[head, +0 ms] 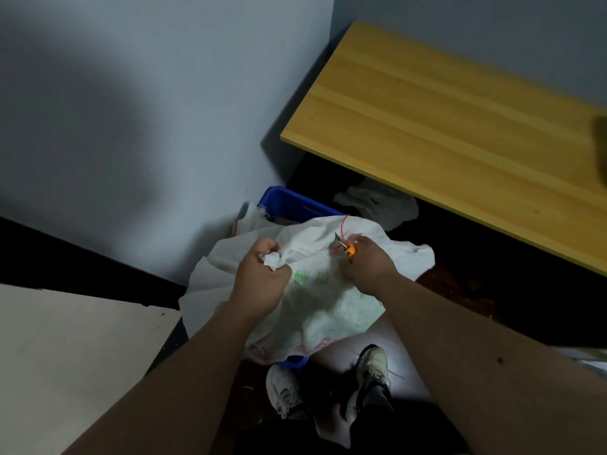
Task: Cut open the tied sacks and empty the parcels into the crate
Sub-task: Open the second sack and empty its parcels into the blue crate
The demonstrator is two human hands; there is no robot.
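Note:
A white woven sack (315, 300) with green and pink print lies draped over the blue crate (289, 201), hiding most of it. My left hand (262, 277) grips a bunched fold of the sack at its top. My right hand (368, 261) holds an orange utility knife (348, 249), its blade pointing up and away. A thin red tie string (343, 226) runs up from the blade over the sack's edge. No parcels show.
A yellow wooden table (460, 133) stands at the right, with another crumpled white sack (381, 200) under it. A pale board (72, 349) sits at the lower left. The grey wall (147, 110) is just behind the crate. My feet in white sneakers (328, 379) stand below the sack.

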